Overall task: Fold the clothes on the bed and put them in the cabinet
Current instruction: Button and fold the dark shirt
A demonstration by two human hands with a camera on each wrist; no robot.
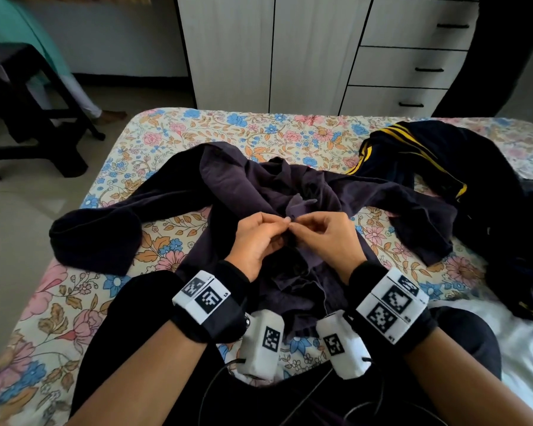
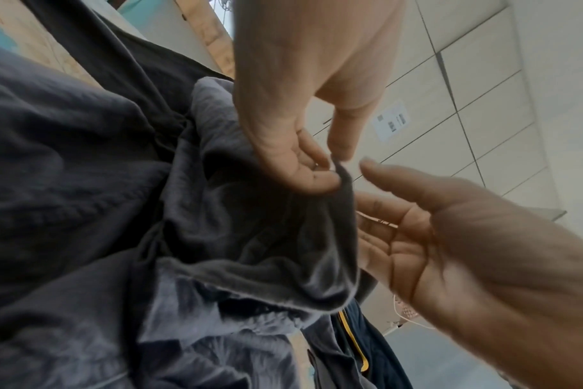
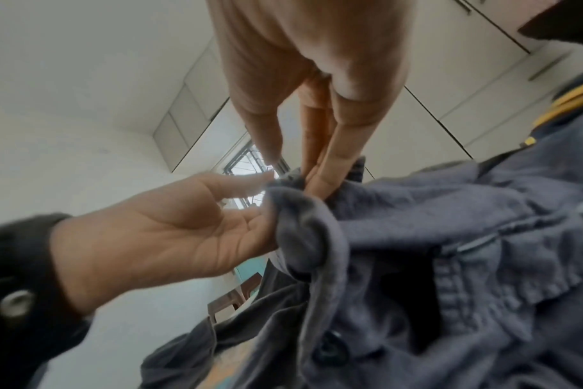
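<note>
Shirt (image 1: 246,186) of dark purple-grey cloth lies spread and crumpled in the middle of the bed (image 1: 197,130), sleeves out to both sides. Left hand (image 1: 256,238) and right hand (image 1: 326,238) meet over it, and each pinches the same small fold of its front edge with curled fingers. The white cabinet (image 1: 290,50) stands behind the bed, and a navy garment (image 1: 437,158) with yellow stripes lies at the right

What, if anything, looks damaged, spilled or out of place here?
Nothing looks damaged or spilled. The dark shirt lies crumpled and unfolded on the bed; both hands pinch its fabric. The yellow-striped garment is heaped beside it, as expected mid-task.
</note>
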